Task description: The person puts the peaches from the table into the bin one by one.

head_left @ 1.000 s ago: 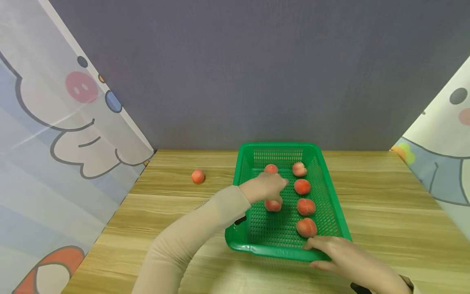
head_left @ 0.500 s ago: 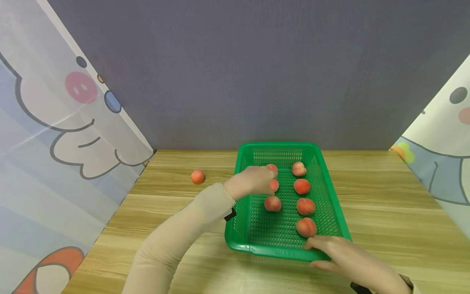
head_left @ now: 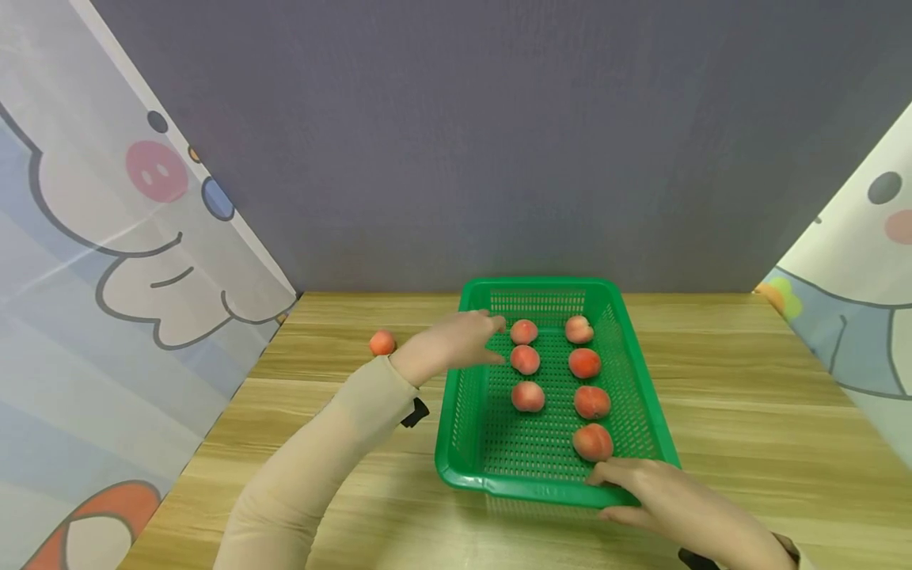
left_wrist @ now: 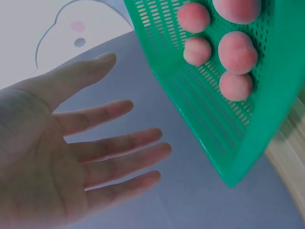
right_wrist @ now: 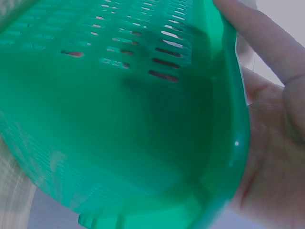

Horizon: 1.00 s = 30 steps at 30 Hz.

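A green plastic basket (head_left: 541, 491) holds several reddish peaches in two columns, the right column (head_left: 586, 363) longer than the left one (head_left: 525, 359). My left hand (head_left: 456, 342) hovers over the basket's left rim, fingers spread and holding nothing; the left wrist view shows its bare palm (left_wrist: 43, 176) apart from the basket (left_wrist: 190, 121). At the near right corner, my right hand (head_left: 659, 499) grips the rim, its thumb outside and fingers reaching inside. Part of that hand (right_wrist: 271, 148) is hidden behind the basket wall (right_wrist: 109, 105) in the right wrist view.
One loose peach (head_left: 382, 343) lies on the wooden table (head_left: 741, 396) left of the basket, just beyond the left forearm. A grey panel (head_left: 527, 142) stands along the table's back edge. Cartoon-printed sheets (head_left: 93, 317) flank both sides.
My left hand has let go of a peach in the left column and drawn back leftward, opening its fingers. The right hand stays on the rim.
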Each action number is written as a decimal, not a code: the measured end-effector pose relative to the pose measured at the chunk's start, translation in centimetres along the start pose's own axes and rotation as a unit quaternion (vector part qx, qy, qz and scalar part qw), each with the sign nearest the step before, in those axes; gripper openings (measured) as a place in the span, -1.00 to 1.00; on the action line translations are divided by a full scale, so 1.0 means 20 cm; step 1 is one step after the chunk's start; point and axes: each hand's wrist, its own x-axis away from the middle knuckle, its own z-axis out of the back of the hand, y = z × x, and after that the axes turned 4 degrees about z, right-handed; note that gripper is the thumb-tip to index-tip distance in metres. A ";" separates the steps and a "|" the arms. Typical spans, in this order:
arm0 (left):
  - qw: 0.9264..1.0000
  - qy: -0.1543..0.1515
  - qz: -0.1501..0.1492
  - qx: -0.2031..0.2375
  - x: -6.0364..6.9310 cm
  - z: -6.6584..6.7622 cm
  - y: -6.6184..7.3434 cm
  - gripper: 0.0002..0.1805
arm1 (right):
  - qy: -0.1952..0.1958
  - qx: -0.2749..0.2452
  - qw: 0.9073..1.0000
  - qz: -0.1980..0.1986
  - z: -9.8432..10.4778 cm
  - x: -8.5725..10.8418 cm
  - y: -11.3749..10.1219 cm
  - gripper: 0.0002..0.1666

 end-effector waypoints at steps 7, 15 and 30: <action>0.999 0.032 0.014 0.027 0.04 0.00 -0.07 -0.51 | 0.007 -0.001 1.000 0.009 0.00 0.00 0.00 -0.73; 0.995 0.080 0.012 0.065 0.09 0.00 -0.17 -0.54 | 0.003 -0.009 1.000 0.003 0.00 0.00 0.00 -0.74; 0.980 0.128 0.057 0.139 0.10 -0.13 -0.44 -0.59 | 0.014 -0.002 1.000 0.010 -0.01 0.00 0.00 -0.74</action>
